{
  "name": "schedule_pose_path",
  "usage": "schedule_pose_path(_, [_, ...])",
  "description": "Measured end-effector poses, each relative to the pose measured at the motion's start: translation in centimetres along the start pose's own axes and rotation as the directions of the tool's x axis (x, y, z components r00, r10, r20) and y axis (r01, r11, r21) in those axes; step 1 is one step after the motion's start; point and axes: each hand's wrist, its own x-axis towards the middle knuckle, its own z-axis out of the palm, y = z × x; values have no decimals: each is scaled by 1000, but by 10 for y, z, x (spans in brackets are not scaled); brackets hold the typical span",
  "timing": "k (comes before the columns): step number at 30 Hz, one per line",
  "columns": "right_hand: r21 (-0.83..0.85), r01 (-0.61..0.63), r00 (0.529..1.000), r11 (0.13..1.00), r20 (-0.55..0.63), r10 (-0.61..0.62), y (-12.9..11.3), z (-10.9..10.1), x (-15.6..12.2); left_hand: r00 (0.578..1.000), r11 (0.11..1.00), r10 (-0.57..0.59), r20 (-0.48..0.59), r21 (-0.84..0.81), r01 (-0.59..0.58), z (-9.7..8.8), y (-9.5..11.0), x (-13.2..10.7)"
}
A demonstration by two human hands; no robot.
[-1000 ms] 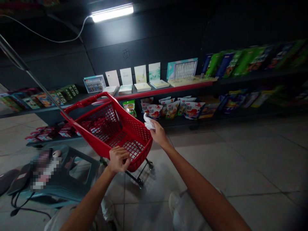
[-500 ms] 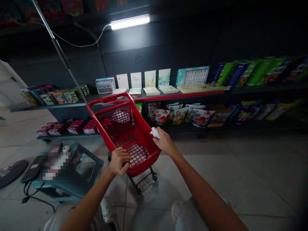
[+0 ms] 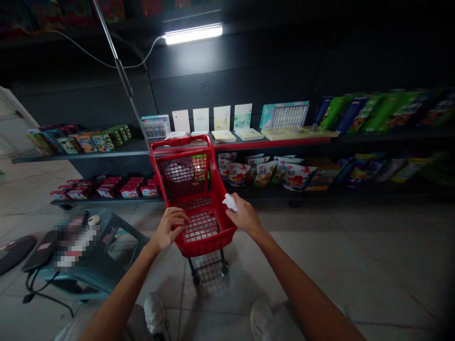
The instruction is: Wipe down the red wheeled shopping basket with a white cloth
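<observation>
Head view, with the cart's basket as the clock's centre: a red plastic shopping cart with lattice walls [image 3: 209, 247] stands before a dark shelf unit [image 3: 117, 151], its handle towards the shelves and its near rim towards the person, which puts that rim within easy reach. At three o'clock the right hand [image 3: 245, 215] pinches a crumpled white cloth or tissue [image 3: 231, 202] between thumb and fingers, bunched small, probably so that it stays firm in the grip; it sits at the cart's right rim, though pressing against it or just over it I cannot tell. At eight o'clock the left hand [image 3: 168, 228] is by the left rim, fingers loosely bent, thumb apart, nothing seen in them; perhaps it is placed to steady the cart, but contact is unclear. A slim metal pole [image 3: 122, 78] rises from about ten o'clock, apparently fixed beside the handle. Further out towards eight o'clock, a blue-grey plastic stool [image 3: 103, 258] bears blurred items. White booklets [image 3: 222, 118] lean upright at twelve, presumably to show their covers, under a bright tube lamp [image 3: 194, 34].
</observation>
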Motion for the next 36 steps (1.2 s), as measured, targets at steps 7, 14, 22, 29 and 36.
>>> schedule_pose_path(7, [42, 55, 997, 998, -56, -53, -3, -4, -9, 968, 960, -221, -118, 149, 238, 17, -15, 19])
schedule_pose_path(14, [27, 275, 955, 961, -119, -270, -8, -7, -19, 905, 923, -314, -287, 130, 361, 33, -33, 33])
schedule_pose_path(22, [-79, 408, 908, 910, 134, -396, -28, -15, -30, 882, 903, -364, -300, 117, 413, 30, -45, 42])
schedule_pose_path(29, [-66, 459, 876, 886, 199, -439, -57, 10, -53, 897, 931, -310, -316, 88, 353, 34, -47, 43])
schedule_pose_path(36, [368, 298, 946, 881, 12, -325, -87, 31, -47, 893, 951, -304, -332, -53, 304, 35, -36, 43])
